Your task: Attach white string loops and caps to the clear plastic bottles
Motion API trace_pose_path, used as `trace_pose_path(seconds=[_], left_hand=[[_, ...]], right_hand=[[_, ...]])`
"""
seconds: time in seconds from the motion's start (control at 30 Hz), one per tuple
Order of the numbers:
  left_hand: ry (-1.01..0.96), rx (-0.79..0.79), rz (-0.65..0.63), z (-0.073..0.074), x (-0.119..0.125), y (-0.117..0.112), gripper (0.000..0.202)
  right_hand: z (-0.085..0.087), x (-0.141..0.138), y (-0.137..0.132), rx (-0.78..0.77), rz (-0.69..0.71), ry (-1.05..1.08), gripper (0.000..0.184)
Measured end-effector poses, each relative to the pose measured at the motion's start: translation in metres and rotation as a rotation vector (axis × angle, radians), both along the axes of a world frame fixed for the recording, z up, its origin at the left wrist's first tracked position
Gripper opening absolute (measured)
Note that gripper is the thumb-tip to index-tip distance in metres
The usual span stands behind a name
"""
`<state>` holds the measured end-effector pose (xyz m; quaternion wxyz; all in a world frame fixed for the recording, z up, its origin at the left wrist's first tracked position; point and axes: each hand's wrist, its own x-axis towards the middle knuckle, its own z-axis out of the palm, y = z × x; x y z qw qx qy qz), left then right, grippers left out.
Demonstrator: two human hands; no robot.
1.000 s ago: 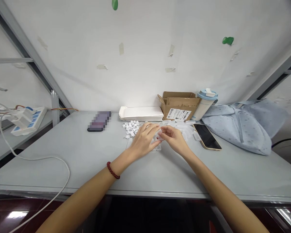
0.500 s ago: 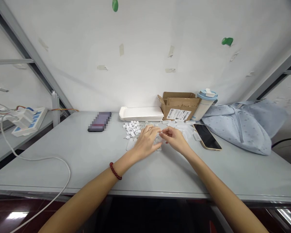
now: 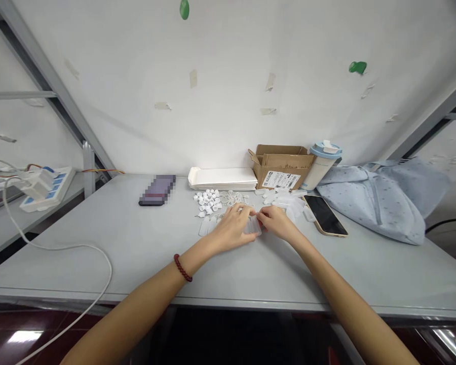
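Observation:
My left hand [image 3: 233, 226], with a dark red bead bracelet [image 3: 183, 268] at its wrist, arches over clear plastic pieces [image 3: 255, 227] on the table, thumb and fingers apart. From the right, the pinched fingertips of my right hand [image 3: 275, 221] close on the edge of one clear piece; the exact grip is partly hidden. More clear flat pieces [image 3: 204, 226] lie left of my left hand, partly covered by it. Behind them is a cluster of small white caps [image 3: 208, 202], beside a tangle of white cords [image 3: 233, 197]. Another pile of translucent pieces [image 3: 289, 201] lies beyond my right hand.
Along the wall stand a stack of white trays or sleeves [image 3: 224, 178], an open cardboard box [image 3: 285, 165] and a tumbler [image 3: 319, 167]. A phone [image 3: 326, 215] and a light-blue cloth bag [image 3: 368, 203] lie right, a blurred dark device [image 3: 157, 190] left. A white cable [image 3: 87, 247] crosses the left side.
My hands have come down slightly, nearer the tabletop. The right fingertips have moved from the left fingers to the clear pieces' right edge. The white cords now show more.

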<state>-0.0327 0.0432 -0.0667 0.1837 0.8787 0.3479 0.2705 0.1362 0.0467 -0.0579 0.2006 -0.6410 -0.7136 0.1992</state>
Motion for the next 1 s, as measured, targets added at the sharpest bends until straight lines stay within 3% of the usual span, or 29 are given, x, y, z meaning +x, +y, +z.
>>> trace_pose_path(seconds=[0.43,1.0], left_hand=[[0.147,0.083,-0.027,-0.0017,0.0029,0.0002,0.036],[0.241,0.113,-0.06,0.0003,0.0015,-0.0001,0.038]], right_hand=[[-0.0075,0.0026,0.0046,-0.019,0.013,-0.072,0.03],[-0.0045,0.0018,0.0031,-0.058,0.004,-0.118,0.029]])
